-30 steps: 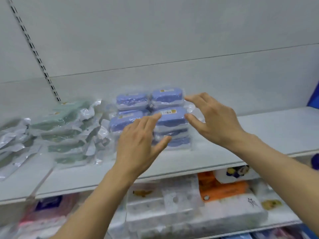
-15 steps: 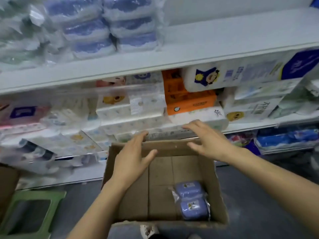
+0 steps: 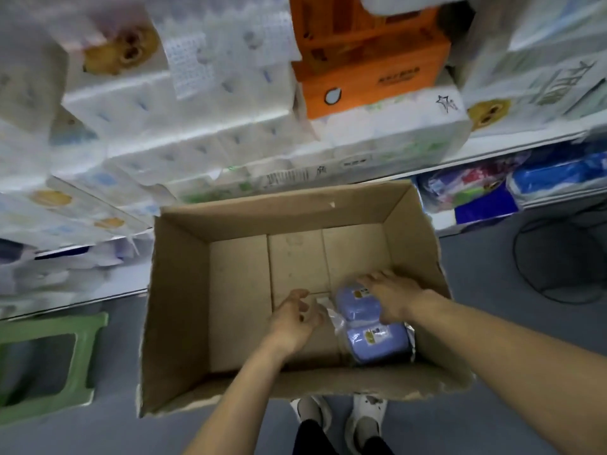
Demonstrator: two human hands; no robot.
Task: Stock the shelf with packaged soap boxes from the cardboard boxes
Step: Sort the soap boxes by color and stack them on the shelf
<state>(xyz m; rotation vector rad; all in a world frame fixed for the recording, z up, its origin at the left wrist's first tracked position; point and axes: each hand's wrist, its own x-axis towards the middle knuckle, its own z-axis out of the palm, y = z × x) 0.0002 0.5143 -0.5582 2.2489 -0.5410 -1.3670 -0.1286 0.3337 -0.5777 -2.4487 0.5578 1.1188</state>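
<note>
Brown corrugated cardboard box (image 3: 184, 290), open-topped, with one clear-wrapped pack of lilac-blue soap boxes (image 3: 372, 326) left at its bottom, directly under our right hand (image 3: 391, 298). Risk: the slick film may slip from a one-sided hold, or its loose edge tear if pulled. Our right hand lies spread on the pack's far end, fingers fairly straight, touching. Our left hand (image 3: 294, 318), just beside the pack's left edge, is half-curled; whether it pinches the film we cannot tell.

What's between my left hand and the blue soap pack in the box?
In the head view, only the pack's crinkled clear wrapper edge separates the left hand from the blue soap pack.
</note>
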